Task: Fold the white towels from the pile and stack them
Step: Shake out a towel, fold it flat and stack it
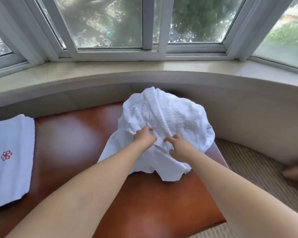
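A crumpled pile of white towels (170,117) lies at the far right of a glossy brown table (72,146). My left hand (144,136) sits on the pile's near side, its fingers curled into the cloth. Just to its right, my right hand (177,146) also grips a bunch of the fabric. A loose flap of towel hangs toward me below the hands. At the table's left edge lies a folded white towel (10,160) with a red flower emblem.
A curved beige sill and wall (162,78) run behind the table under a bay window (110,23). Striped carpet (251,165) lies to the right of the table, with a blurred foot (296,174) at the frame's right edge.
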Motion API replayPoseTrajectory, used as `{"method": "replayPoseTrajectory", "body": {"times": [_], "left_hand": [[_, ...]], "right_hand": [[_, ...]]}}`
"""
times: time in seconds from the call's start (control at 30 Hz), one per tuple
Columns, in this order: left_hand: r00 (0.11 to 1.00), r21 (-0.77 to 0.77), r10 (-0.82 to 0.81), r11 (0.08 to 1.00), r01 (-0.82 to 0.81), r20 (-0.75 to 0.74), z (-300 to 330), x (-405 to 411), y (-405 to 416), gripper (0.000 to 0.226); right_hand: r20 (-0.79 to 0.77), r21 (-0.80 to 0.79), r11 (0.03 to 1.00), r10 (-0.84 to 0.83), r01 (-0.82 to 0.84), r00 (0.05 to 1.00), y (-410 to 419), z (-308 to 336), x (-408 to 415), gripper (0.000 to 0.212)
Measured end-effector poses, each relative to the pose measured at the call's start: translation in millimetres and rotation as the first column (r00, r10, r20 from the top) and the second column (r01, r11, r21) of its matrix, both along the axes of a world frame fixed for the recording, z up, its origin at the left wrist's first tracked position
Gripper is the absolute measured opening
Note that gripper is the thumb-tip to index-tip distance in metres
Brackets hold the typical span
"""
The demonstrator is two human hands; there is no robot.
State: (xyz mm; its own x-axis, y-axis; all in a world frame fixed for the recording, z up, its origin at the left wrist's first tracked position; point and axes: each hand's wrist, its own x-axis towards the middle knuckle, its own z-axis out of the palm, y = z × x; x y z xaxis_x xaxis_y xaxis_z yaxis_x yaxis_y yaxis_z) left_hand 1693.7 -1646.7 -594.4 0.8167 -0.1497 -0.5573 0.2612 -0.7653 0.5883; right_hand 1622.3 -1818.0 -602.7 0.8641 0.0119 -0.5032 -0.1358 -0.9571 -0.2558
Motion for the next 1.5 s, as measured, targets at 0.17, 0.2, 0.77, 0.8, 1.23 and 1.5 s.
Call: {"method": "replayPoseTrajectory", "body": {"times": [0.17, 0.2, 0.77, 0.8, 1.23, 1.5], "left_hand": [[0.998, -0.062, 0.046, 0.997, -0.048, -0.043, -5, 2, -7, 0.014], [0.997, -0.075, 0.061, 0.995, -0.064, -0.047, -4, 3, -7, 0.012], [0.850, -0.695, 0.430, 0.511, -0.506, -0.303, 125, -22, -34, 0.008], [0.837, -0.732, 0.454, 0.451, -0.511, -0.304, 142, -21, -36, 0.005], [0.610, -0.859, 0.793, 0.322, -0.398, 0.014, 255, -28, -3, 0.026], [0.503, -0.779, 0.791, 0.542, -0.314, 0.348, 293, -36, 21, 0.005]], "right_hand": [[0.044, 0.064, 0.998, -0.030, 0.027, 0.999, -10, 1, 10, 0.052], [0.037, 0.072, 0.997, -0.021, 0.019, 0.999, -11, 2, 12, 0.056], [0.053, 0.225, 0.973, 0.036, -0.047, 0.998, -26, 60, 15, 0.044], [0.052, 0.234, 0.971, 0.029, -0.040, 0.998, -29, 69, 15, 0.039], [0.200, 0.014, 0.999, 0.034, -0.038, 0.979, -115, 239, 42, 0.014], [0.205, 0.130, 0.982, 0.108, -0.136, 0.973, -124, 284, 16, 0.035]]}}
